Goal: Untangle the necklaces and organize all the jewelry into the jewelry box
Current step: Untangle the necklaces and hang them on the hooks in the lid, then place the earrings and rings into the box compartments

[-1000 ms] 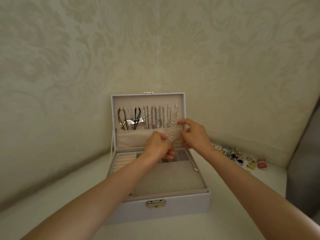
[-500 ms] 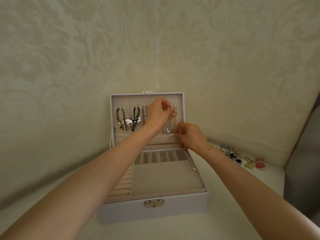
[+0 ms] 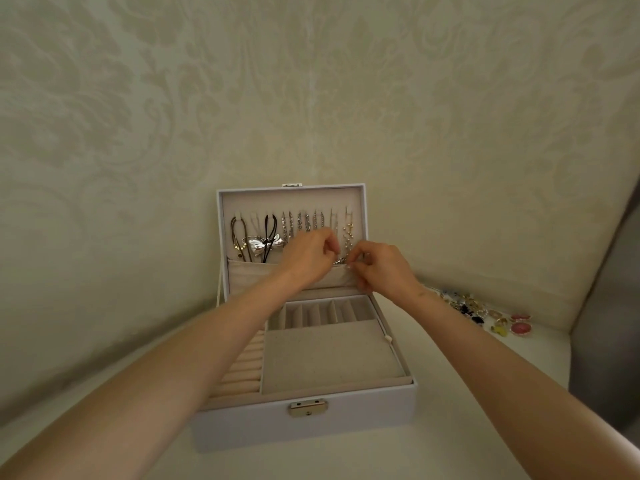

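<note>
Pinching grip, right hand [image 3: 384, 270]: thumb and fingertips [image 3: 358, 254] closed on the lower end of a pale pearl-bead necklace [image 3: 348, 233], which hangs from the rightmost hook [image 3: 348, 212] inside the upright lid [image 3: 291, 202] of a white rectangular jewelry box [image 3: 304, 427], its tail meeting the top edge of the lid's beige fabric pocket [image 3: 256, 275]. Alongside, left hand [image 3: 306, 259]: fingers curled, close by the same strand — whether it holds anything cannot be told. Also hung in the lid, left to right: dark cord necklaces [image 3: 237, 233], a silver bow-shaped pendant [image 3: 263, 244], a row of fine silver chains [image 3: 301, 221]. Box base, open, beige-lined: padded ring rolls [image 3: 242, 370] at left, a row of narrow slots [image 3: 322, 311] at the back, one large flat compartment [image 3: 329, 355] in front; brass-coloured latch [image 3: 308, 408] on the front wall. Right of the box, apart from it, on the white tabletop [image 3: 440, 445] — a loose cluster of small coloured jewelry pieces [image 3: 485, 313], pink, black, yellow and gold.
</note>
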Motion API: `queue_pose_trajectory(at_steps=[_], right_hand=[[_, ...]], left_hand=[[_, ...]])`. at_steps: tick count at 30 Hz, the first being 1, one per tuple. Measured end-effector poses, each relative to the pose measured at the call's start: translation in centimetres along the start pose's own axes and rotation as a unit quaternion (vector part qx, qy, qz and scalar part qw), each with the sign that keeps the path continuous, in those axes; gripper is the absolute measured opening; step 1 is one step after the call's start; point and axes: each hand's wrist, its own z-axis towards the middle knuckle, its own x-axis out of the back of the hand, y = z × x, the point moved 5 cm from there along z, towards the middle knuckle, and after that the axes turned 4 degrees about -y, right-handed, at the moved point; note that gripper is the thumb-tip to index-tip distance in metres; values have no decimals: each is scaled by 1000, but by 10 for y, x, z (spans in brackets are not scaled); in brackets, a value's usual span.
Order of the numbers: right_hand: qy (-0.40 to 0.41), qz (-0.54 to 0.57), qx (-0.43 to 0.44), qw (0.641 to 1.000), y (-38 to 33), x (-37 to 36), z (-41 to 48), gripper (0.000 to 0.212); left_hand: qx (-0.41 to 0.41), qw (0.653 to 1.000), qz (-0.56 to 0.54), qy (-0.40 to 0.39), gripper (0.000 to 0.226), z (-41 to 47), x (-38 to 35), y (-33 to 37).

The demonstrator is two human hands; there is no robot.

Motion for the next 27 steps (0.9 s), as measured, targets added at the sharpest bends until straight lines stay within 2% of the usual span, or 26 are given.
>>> queue_pose_trajectory(at_steps=[3, 6, 9, 14, 19, 27], right_hand=[[9, 7, 4, 1000, 0, -1, -1, 14], [46, -2, 10, 999, -1, 2, -3, 22], [20, -63, 28, 997, -6, 2, -4, 36], [24, -189, 27, 981, -7, 6, -1, 33], [32, -121, 36, 991, -11, 7, -4, 32], [67, -52, 0, 996, -5, 10, -22, 23]], left_hand=[[18, 998, 53, -39, 23, -6, -8, -6], [31, 996, 66, -41, 26, -8, -12, -11], [22, 998, 43, -31, 27, -10, -10, -12], [-3, 1000, 25, -18, 29, -13, -9, -13], [-35, 995, 59, 78, 23, -27, -7, -14], [-28, 999, 12, -14, 13, -45, -18, -2]])
